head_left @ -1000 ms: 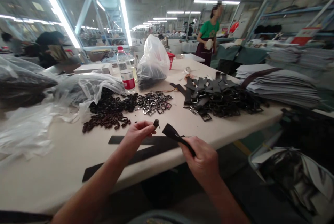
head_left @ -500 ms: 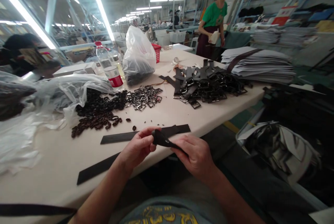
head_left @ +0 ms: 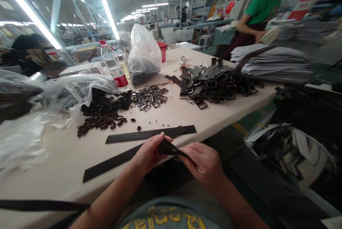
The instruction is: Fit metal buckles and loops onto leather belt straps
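Broadly, the cream-topped table (head_left: pixel 64 154) runs out bare at lower left, its near edge just below my black leather strap (head_left: pixel 171 148), pinched closed between my left fingers (head_left: pixel 152 150) and right hand (head_left: pixel 204 159) at lower centre. The green-shirted person (head_left: pixel 264 6) has shifted to upper right.

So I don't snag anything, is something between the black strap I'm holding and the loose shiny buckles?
Between the held strap and the loose buckles lie a flat strap and, beyond it, a few tiny bits; nothing tall is visible.
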`<state>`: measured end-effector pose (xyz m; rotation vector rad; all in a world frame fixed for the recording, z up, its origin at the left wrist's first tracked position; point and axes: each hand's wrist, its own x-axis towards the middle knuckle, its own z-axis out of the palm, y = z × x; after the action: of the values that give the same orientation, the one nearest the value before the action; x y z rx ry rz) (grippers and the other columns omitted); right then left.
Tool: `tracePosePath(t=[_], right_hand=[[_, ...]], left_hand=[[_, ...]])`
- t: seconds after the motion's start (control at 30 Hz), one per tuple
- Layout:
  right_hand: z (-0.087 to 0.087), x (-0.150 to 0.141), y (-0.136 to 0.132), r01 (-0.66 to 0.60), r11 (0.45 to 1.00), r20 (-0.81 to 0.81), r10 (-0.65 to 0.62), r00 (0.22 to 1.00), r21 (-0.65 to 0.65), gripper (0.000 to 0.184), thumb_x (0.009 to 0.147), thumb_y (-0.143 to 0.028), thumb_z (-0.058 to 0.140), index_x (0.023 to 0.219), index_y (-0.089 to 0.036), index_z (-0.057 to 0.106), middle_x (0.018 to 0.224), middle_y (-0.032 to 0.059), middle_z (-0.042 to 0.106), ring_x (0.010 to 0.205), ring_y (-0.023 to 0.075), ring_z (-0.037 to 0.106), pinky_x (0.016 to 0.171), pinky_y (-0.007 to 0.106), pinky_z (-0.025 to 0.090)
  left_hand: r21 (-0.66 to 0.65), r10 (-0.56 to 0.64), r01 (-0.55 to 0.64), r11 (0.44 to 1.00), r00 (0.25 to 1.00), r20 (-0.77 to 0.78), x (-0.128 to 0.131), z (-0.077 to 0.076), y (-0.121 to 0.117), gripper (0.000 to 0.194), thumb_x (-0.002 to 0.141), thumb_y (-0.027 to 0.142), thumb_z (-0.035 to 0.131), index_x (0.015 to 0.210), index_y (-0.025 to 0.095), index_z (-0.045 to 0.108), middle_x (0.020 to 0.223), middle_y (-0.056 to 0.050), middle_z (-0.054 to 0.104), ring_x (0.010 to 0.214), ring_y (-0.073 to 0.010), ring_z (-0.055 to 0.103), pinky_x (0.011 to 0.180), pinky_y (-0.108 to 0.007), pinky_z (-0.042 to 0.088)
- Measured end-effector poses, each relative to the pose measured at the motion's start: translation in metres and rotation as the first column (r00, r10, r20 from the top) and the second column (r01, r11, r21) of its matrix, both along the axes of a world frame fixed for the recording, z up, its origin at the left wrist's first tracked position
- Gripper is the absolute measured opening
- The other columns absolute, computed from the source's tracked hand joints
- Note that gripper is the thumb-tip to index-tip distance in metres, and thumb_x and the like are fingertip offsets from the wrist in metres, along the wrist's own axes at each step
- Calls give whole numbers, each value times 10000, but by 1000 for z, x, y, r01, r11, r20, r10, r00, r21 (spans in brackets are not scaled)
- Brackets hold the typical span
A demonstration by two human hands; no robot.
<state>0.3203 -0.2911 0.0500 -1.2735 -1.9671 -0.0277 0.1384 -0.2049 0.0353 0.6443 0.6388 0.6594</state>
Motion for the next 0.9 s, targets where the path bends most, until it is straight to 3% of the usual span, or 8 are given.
tracePosePath(t=[0.1, 0.3, 0.4, 0.57, 0.67, 0.77, 0.83, 0.9], right_hand=[[-5, -5, 0, 123, 992, 45, -125, 991, 38, 63, 900, -169, 599, 911, -160, 661, 781, 26, 676, 722, 151, 619, 690, 289, 449], [-11, -15, 2, 159, 982, 63, -166, 984, 97, 86, 914, -186, 574, 943, -156, 649, 836, 40, 702, 774, 172, 645, 732, 293, 462], [-13, -16, 2, 174, 981, 63, -179, 982, 85, 81, 919, -201, 572, 902, -159, 638, 806, 38, 692, 741, 169, 636, 704, 291, 454], [-10, -10, -1, 113, 981, -82, -127, 989, -160, 161, 873, -245, 648, 1022, -185, 635, 916, 23, 710, 833, 174, 664, 747, 290, 485], [-1, -6, -3, -172, 859, -350, -8, 937, -482, 398, 844, -313, 689, 1225, -251, 592, 1168, 4, 692, 1060, 165, 649, 910, 275, 501], [5, -6, -1, -371, 735, -529, 20, 849, -568, 357, 886, -383, 634, 1221, -261, 631, 1193, 5, 696, 1104, 160, 638, 968, 271, 489], [4, -8, 1, -426, 688, -582, 7, 813, -587, 329, 906, -396, 609, 1199, -256, 659, 1176, 7, 707, 1078, 156, 646, 972, 269, 482], [1, -8, 3, -451, 636, -590, -8, 808, -627, 299, 916, -406, 596, 1141, -231, 687, 1114, 12, 722, 1002, 153, 654, 923, 265, 489]], left_hand=[[131, 168, -165, 978, 986, -14, 12, 0, -10, 469, 816, 574, 688, 1004, 154, 774, 967, -94, 743, 853, -142, 664, 781, -203, 532], [237, -11, 33, 971, 995, -95, 21, -6, -34, 447, 931, 502, 561, 1269, 232, 672, 1286, -93, 666, 1219, -249, 584, 1026, -328, 467], [222, 21, -17, 975, 1000, -19, 21, -10, -34, 479, 960, 543, 464, 1306, 266, 645, 1371, -68, 613, 1257, -264, 558, 1089, -385, 428], [502, 117, -22, 865, 980, -159, 6, -8, -21, 445, 986, 488, 428, 1256, 242, 681, 1404, -60, 585, 1358, -261, 463, 1179, -391, 313], [722, 58, 186, 666, 952, -299, -2, -3, -20, 399, 994, 440, 441, 1286, 278, 659, 1488, -38, 494, 1373, -234, 439, 1186, -358, 294], [815, 14, 295, 500, 937, -348, -5, -1, -22, 388, 991, 421, 460, 1307, 288, 641, 1524, -40, 444, 1413, -232, 378, 1202, -370, 263], [821, -6, 298, 486, 941, -338, -5, 0, -23, 390, 999, 417, 444, 1307, 283, 641, 1520, -45, 448, 1414, -232, 377, 1203, -377, 262], [794, -33, 277, 541, 951, -309, -7, -1, -22, 400, 1008, 422, 417, 1309, 279, 639, 1518, -48, 448, 1394, -238, 410, 1188, -386, 297]])
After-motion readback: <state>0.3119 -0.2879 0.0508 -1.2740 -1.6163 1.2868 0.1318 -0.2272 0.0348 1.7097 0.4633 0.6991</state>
